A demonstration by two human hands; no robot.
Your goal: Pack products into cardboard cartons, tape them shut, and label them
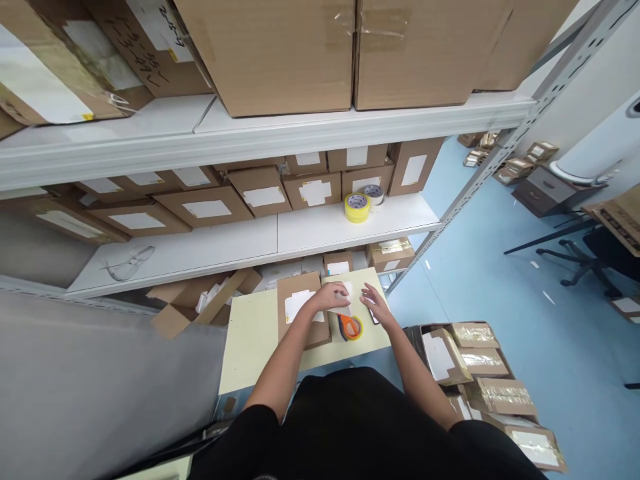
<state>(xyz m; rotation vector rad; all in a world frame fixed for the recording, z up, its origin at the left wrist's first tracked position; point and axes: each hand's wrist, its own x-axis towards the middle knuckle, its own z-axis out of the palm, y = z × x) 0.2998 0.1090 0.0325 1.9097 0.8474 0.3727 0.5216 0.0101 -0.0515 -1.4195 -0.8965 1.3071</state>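
My left hand (330, 297) is over the right edge of a brown carton (303, 339), its fingers pinching a small white slip of paper (342, 309). My right hand (375, 304) hovers to the right with its fingers curved and apart, holding nothing I can see. Under it lies a phone (374, 317), mostly covered by the hand. Orange-handled scissors (350, 328) rest against a yellow tape roll (359, 335) in front of both hands. White labels (296, 305) are on the carton's top. All these lie on a pale yellow tabletop (250, 340).
Ahead, a white shelf (235, 239) holds labelled cartons, yellow tape (357, 208), white tape (374, 193) and clear glasses (129, 263). Large cartons (270, 53) sit above. An open box (200, 303) is left of the table; a crate of taped boxes (480, 360) stands at right.
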